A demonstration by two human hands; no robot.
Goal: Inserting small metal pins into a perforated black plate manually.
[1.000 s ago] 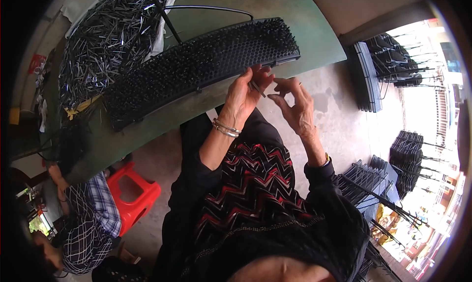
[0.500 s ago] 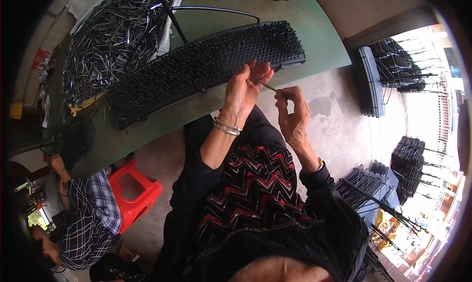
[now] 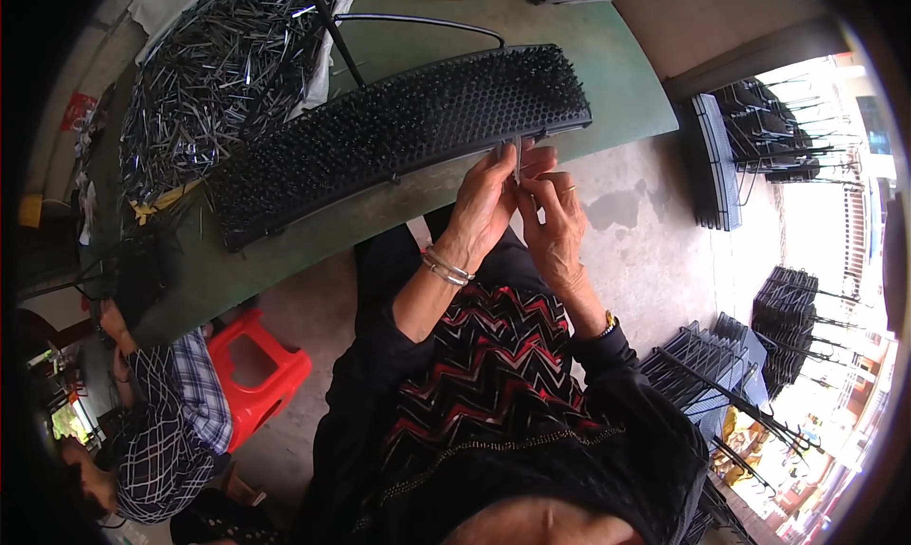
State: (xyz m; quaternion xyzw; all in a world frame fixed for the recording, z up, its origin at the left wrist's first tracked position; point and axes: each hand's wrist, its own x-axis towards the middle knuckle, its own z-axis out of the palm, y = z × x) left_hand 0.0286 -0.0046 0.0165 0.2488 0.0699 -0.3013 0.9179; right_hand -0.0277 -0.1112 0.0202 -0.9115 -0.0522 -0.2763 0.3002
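My left hand [image 3: 486, 201] and my right hand [image 3: 555, 220] meet close together just below the right end of a long black perforated panel [image 3: 399, 132] studded with pins, which lies on a green table [image 3: 607, 70]. Between the fingertips of both hands stands a thin metal pin [image 3: 517, 160], held upright; my left hand seems to hold more pins. Silver bangles circle my left wrist. A heap of loose metal pins [image 3: 213, 70] lies on a white sheet at the table's far left.
A person in a checked shirt [image 3: 166, 422] crouches at the lower left beside a red plastic stool [image 3: 256, 369]. Stacks of finished black panels [image 3: 712, 160] stand on the concrete floor at the right, with more [image 3: 792, 327] further right.
My hands were apart, then closed together; they now sit nearer the panel's right end with a pin pinched between them.
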